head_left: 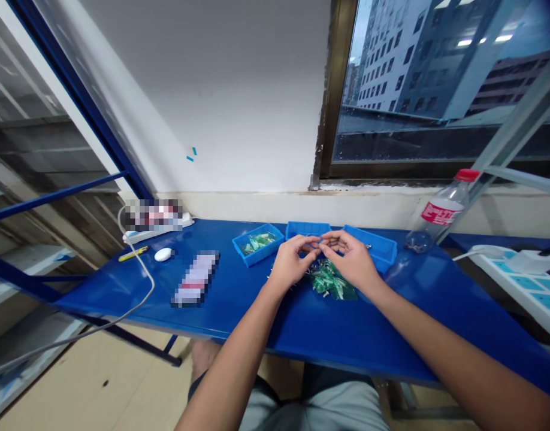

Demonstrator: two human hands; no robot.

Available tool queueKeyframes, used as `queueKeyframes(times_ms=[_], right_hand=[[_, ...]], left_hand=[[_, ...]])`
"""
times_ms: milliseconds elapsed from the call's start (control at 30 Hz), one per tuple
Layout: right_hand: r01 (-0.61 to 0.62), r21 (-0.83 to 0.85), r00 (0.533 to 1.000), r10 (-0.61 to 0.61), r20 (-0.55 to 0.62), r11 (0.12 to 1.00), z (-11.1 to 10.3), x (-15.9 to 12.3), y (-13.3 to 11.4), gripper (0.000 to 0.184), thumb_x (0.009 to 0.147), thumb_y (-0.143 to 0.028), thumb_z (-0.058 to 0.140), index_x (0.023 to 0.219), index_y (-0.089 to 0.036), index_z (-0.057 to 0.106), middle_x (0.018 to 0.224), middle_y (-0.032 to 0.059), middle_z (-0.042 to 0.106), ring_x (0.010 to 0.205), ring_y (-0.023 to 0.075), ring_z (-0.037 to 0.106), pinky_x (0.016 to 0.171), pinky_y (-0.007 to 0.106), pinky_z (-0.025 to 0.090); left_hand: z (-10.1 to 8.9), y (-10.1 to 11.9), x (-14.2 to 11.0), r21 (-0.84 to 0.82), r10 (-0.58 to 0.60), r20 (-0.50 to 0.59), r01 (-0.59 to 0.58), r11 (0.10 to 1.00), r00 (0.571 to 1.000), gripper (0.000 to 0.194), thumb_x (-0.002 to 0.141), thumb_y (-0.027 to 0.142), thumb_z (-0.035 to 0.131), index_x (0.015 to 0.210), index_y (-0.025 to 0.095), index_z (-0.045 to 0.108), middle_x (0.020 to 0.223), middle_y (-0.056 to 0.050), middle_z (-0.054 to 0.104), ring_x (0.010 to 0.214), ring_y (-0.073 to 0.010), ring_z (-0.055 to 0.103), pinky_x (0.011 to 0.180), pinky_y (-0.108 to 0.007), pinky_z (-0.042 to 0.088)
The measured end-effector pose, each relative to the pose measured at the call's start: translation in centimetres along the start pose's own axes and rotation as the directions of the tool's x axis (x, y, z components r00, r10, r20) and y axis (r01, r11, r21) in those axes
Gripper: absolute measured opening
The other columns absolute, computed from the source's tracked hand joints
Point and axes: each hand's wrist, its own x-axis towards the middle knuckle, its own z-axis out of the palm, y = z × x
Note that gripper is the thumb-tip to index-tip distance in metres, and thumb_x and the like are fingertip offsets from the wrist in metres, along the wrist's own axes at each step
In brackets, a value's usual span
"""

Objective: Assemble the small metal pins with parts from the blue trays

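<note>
At the centre of the frame, a person's left hand (293, 260) and right hand (350, 256) met above a blue worktop (239, 305). Their fingers curled inward, tips close together; whether they gripped anything small could not be told. A heap of green pieces (331, 284) lay just beneath, right of centre. Behind stood three blue bins: the left bin (262, 255) held similar pieces, while hands partly hid the middle bin (307, 228) and right bin (385, 248). A red-capped bottle (442, 211) stood at right.

Arms (242, 353) outstretched, left grip (293, 258) and right grip (350, 256) curl inward.
</note>
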Motion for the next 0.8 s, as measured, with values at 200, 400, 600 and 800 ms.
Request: queueKeyframes(times_ms=[200,400,600,800], right_hand=[[-0.043,0.076,0.999,0.042,0.009,0.996,-0.03,0.22,0.04,0.027,0.084,-0.038,0.075,0.103,-0.021,0.067,0.092,0.0068,0.073,0.085,0.0216,0.073,0.08,0.037,0.064],[0.017,-0.104,0.996,-0.008,0.088,0.994,-0.26,-0.11,0.11,0.024,0.09,-0.031,0.066,0.112,-0.022,0.068,0.094,0.0061,0.074,0.086,0.0219,0.073,0.08,0.037,0.062],[0.207,-0.349,0.977,-0.175,0.121,0.914,-0.3,-0.35,-0.14,0.023,0.09,-0.026,0.064,0.112,-0.023,0.07,0.101,0.0065,0.076,0.082,0.0219,0.07,0.081,0.039,0.06],[0.234,-0.339,0.971,-0.205,0.12,0.911,-0.03,-0.49,-0.6,0.03,0.086,-0.02,0.061,0.117,-0.022,0.064,0.089,0.0029,0.07,0.077,0.0203,0.066,0.077,0.035,0.057]], left_hand=[[-0.09,0.0,0.07,-0.047,-0.008,-0.037,0.006,0.999,0.999,0.033,0.087,0.013,0.076,0.12,0.018,0.072,0.109,-0.008,0.074,0.086,-0.0157,0.076,0.086,-0.032,0.064],[-0.45,0.1,0.24,-0.228,-0.143,-0.094,0.119,0.966,0.985,0.039,0.088,0.018,0.078,0.125,0.016,0.068,0.121,-0.014,0.074,0.095,-0.0182,0.076,0.091,-0.035,0.064],[-0.43,-0.03,0.25,-0.371,-0.19,-0.056,0.157,0.915,0.98,0.047,0.085,0.02,0.082,0.128,0.015,0.066,0.126,-0.016,0.073,0.095,-0.0184,0.076,0.09,-0.035,0.065],[-0.07,-0.01,0.19,-0.395,-0.17,-0.007,0.153,0.906,0.985,0.05,0.083,0.023,0.085,0.129,0.015,0.067,0.129,-0.016,0.072,0.108,-0.0238,0.075,0.091,-0.034,0.064]])
